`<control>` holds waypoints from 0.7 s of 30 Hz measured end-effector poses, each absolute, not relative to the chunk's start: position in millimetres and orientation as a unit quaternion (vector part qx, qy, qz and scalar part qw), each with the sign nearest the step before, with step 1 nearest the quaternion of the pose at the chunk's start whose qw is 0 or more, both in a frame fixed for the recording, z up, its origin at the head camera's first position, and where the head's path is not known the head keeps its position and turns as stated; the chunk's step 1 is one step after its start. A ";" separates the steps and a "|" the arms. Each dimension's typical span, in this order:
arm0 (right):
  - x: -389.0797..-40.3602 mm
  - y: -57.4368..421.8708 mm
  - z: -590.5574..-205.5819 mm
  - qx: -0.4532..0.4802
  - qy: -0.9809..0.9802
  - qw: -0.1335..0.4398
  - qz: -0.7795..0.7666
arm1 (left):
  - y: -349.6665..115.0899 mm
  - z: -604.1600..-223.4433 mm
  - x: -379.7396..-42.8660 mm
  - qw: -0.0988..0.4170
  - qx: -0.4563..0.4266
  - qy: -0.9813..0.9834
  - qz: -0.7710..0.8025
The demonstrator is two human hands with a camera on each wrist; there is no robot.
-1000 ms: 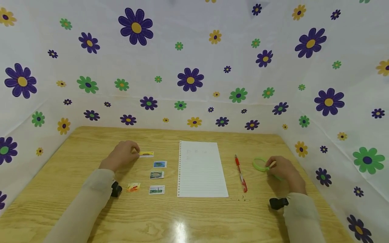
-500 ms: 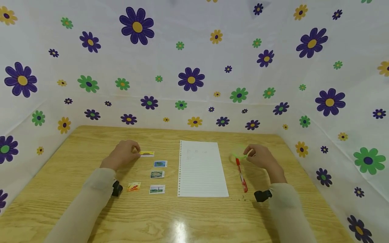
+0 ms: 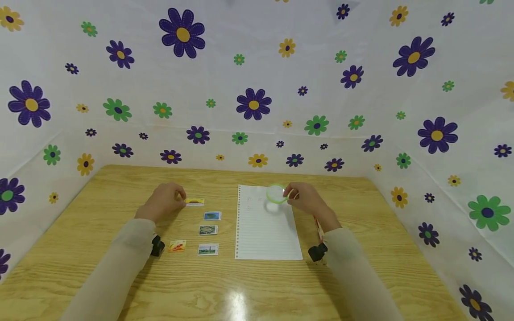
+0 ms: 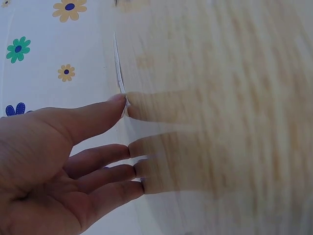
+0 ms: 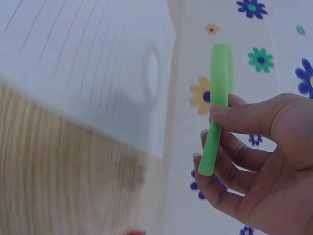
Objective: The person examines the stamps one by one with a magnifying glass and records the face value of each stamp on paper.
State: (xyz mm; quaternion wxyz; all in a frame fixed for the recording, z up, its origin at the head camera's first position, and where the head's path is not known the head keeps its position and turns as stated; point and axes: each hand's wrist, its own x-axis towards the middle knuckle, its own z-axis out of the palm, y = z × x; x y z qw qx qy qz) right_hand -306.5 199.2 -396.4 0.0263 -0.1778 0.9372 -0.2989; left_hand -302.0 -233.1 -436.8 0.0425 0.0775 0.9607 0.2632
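Note:
My left hand [image 3: 163, 200] pinches the left end of a yellow stamp [image 3: 195, 202] on the wooden table. Edge-on in the left wrist view, the stamp [image 4: 118, 61] shows as a thin line between thumb and fingertip. Above the top right of a lined paper sheet [image 3: 267, 232], my right hand [image 3: 307, 197] holds a green-rimmed magnifying glass [image 3: 276, 193]. The right wrist view shows thumb and fingers on its green handle [image 5: 211, 147]. Its shadow, with a bright patch inside, falls on the paper.
Several other stamps lie left of the paper: a blue one [image 3: 212, 216], two green ones, and an orange one [image 3: 177, 246]. A red pen [image 3: 318, 228] is partly hidden by my right forearm. Flower-printed cloth [image 3: 257, 147] walls the table's back and sides.
My right hand has carried the magnifying glass leftward from the table's right side, past the pen, to above the paper. My left hand stays at the yellow stamp.

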 end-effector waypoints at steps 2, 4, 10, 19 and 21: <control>-310.1 187.2 -398.1 -0.185 0.935 0.030 -0.301 | -232.5 -436.0 -302.7 0.041 0.076 0.961 0.263; -313.7 175.1 -399.6 -0.192 0.933 0.031 -0.303 | -232.0 -435.2 -302.3 0.040 0.074 0.961 0.263; -320.9 138.8 -403.8 -0.208 0.931 0.027 -0.299 | -232.1 -435.9 -302.4 0.036 0.076 0.961 0.262; -325.1 96.1 -410.0 -0.230 0.925 0.051 -0.298 | -234.7 -436.7 -302.9 0.031 0.044 0.960 0.273; -325.2 88.8 -410.5 -0.234 0.924 0.054 -0.299 | -235.6 -437.2 -303.6 0.029 0.042 0.960 0.276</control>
